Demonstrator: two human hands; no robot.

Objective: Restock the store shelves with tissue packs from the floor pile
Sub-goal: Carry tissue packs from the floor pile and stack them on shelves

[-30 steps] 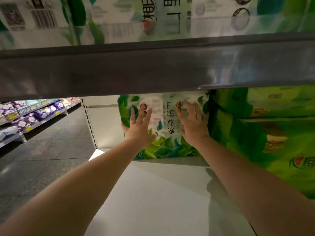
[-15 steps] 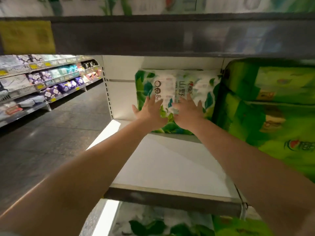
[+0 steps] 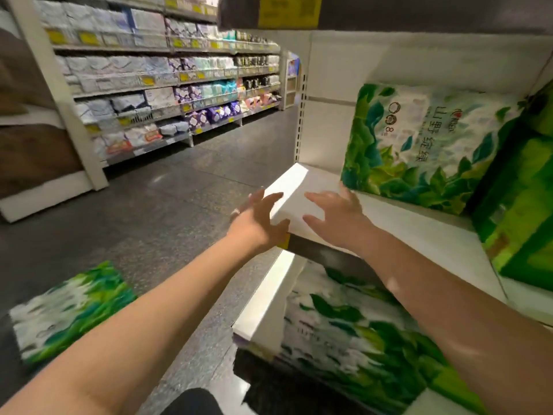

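Left hand (image 3: 257, 220), right hand (image 3: 335, 217) off tissue pack (image 3: 419, 145); fingers spread, empty; pack shelved.

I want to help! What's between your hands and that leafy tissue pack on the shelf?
Only bare white shelf, seen from the head camera. Both the left hand and right hand hover apart from the tissue pack.
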